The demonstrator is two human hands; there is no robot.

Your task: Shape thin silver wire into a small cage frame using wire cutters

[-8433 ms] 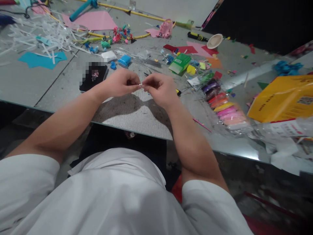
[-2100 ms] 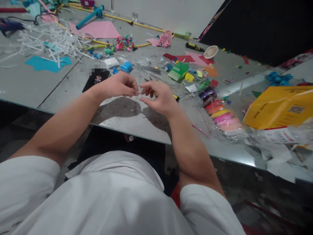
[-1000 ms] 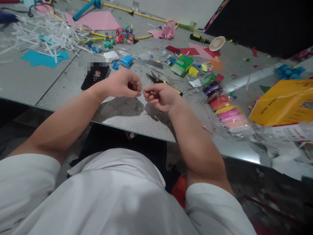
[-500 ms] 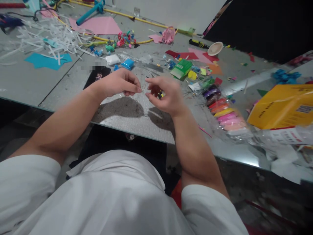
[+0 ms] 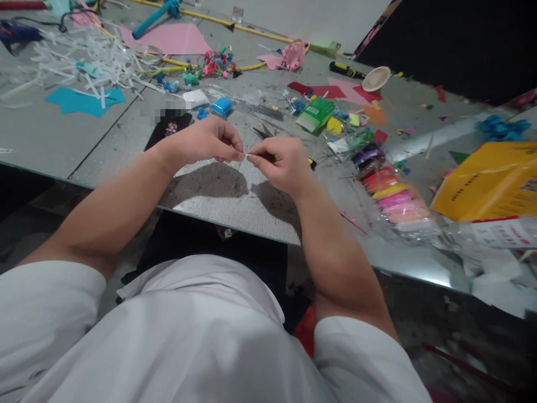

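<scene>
My left hand (image 5: 205, 140) pinches a thin, pale wire-like piece (image 5: 246, 156) between thumb and forefinger, a little above the grey table. From the other side my right hand (image 5: 285, 165) is closed at the tip of the same piece, thumb against forefinger; the piece is too small to make out fully. Under and behind the right hand lie scissors (image 5: 263, 133) with dark blades, their middle covered by the hand. A black item with a small print (image 5: 171, 127) lies beyond my left wrist. Near it are a blue clay pack (image 5: 221, 106) and a white pack (image 5: 195, 99).
To the right lie a bag of coloured clay packs (image 5: 394, 198), a yellow packet (image 5: 489, 182) and a green packet (image 5: 315, 115). White paper strips (image 5: 100, 59), pink paper (image 5: 168, 39) and a blue paper piece (image 5: 86, 102) spread at left. The table's front edge (image 5: 235, 226) runs below my hands.
My right hand's fingers, apart half a second ago, have closed in a pinch at the thin piece. The left hand keeps its pinch. The view has shifted slightly.
</scene>
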